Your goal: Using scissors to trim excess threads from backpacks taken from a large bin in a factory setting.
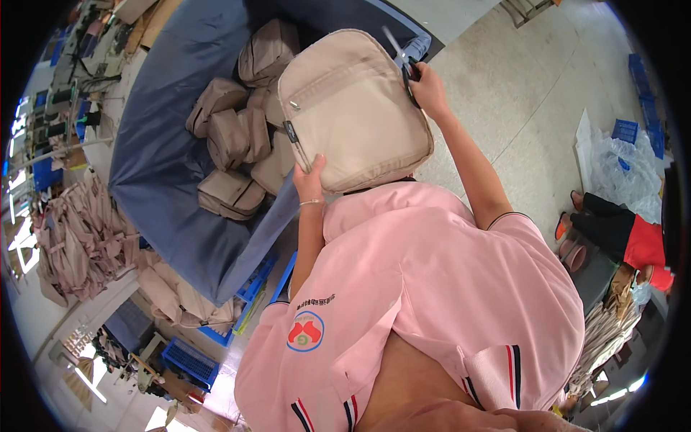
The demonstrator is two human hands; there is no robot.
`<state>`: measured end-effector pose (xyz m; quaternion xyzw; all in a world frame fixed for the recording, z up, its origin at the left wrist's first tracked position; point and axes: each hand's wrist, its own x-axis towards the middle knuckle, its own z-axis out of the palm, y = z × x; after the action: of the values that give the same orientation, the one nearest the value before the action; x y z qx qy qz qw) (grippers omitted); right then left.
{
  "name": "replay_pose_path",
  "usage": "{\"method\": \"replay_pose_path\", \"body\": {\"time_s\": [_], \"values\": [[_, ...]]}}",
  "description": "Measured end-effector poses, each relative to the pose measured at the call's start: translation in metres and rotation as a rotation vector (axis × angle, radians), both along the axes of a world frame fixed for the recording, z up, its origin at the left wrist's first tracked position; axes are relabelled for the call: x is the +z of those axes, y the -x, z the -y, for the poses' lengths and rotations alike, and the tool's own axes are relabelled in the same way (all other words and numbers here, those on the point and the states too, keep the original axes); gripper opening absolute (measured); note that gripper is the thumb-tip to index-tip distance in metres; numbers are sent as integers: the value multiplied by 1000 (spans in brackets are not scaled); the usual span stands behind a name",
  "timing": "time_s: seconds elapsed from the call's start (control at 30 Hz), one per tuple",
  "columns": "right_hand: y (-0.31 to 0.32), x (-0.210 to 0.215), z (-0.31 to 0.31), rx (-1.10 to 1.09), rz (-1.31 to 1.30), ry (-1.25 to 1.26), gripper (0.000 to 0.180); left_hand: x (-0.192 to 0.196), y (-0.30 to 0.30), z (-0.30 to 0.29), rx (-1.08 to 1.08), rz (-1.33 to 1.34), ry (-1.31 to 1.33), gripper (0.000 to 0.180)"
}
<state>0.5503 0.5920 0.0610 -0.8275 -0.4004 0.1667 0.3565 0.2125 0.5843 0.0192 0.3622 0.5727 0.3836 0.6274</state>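
1. Far to the left of the fingers, a heap of beige fabric pieces [79,237] lies on the floor; nearer, a big blue fabric bin [155,165] holds finished beige bags [230,137], stacked loosely just beyond the left hand's fingertips.
2. The left hand [309,183] grips the lower edge of the beige bag [353,108], thumb on the front panel and the fingers curled out of sight behind it. A thin bracelet sits at the wrist.
3. The bag is held up in the air between both hands, above the bin's near rim, with its zipped front face toward the camera.
4. It looks light and soft: padded cloth that would sag if pinched by one corner. The seamed edges and the zip band seem the firmest places to take hold; the fabric looks matte, not slippery.
5. The right hand [428,90] rests at the bag's upper right edge, closed around the dark handles of scissors [400,54], blades pointing up past the fingers.
6. Hidden: the bag's back, any strap, the left fingers, and just what the blades meet. Right of the fingers, a person in red and black is cut off at the rim.
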Motion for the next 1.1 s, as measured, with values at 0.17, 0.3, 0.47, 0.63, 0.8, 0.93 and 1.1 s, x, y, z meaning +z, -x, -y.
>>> {"method": "replay_pose_path", "body": {"time_s": [0.17, 0.3, 0.47, 0.63, 0.8, 0.93, 1.1], "values": [[-5, -23, 5, -202, -999, -245, 25, 3, -2, -2, 29, 187, 90, 43], [4, 0, 29, -175, -866, -161, 24, -5, 9, 1, 11, 180, 100, 45], [3, -13, 99, -60, -353, 104, 39, -1, 4, -1, -21, 173, 138, 47], [39, 52, 125, 10, 71, 362, 71, 0, 5, 1, -23, 188, 74, 41], [43, 61, 110, 59, 184, 455, 73, -6, 5, 1, -37, 170, 65, 42], [39, 62, 94, 86, 216, 505, 71, -3, 4, 5, -48, 146, 33, 44], [40, 50, 90, 91, 225, 472, 68, -5, 5, 4, -52, 143, 7, 43]]}}
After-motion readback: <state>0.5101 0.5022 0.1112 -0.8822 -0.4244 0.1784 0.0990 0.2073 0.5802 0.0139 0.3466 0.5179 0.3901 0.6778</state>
